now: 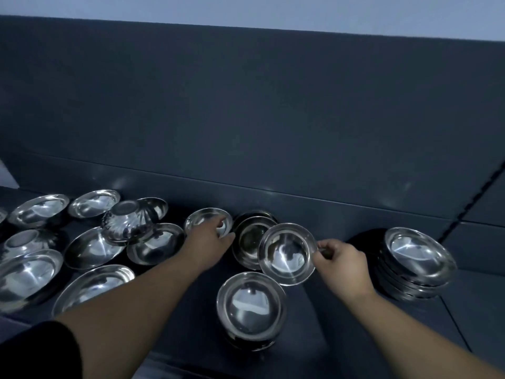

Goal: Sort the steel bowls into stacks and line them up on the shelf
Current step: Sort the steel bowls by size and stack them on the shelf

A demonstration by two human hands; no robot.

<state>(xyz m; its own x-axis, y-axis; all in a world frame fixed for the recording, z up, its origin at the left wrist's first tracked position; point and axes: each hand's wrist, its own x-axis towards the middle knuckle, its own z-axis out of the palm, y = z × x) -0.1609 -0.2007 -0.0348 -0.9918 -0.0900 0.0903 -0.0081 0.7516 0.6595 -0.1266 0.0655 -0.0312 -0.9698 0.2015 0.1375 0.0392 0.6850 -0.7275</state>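
Two bowls in play at once; my right grip [338, 261] pinches the rim of a shallow bowl [287, 254] at centre frame, tilted and overlapping the middle stack [250, 239] behind it; my left grip [211, 236] curls its fingers over the near rim of a small bowl [205, 218] just left of that stack; a tall stack [418, 258] sits at the right, a short stack [251, 305] at lower centre; loose bowls [93, 247] crowd the left of the dark shelf [341, 337], one fluted bowl [127, 220] upside down on top of them.
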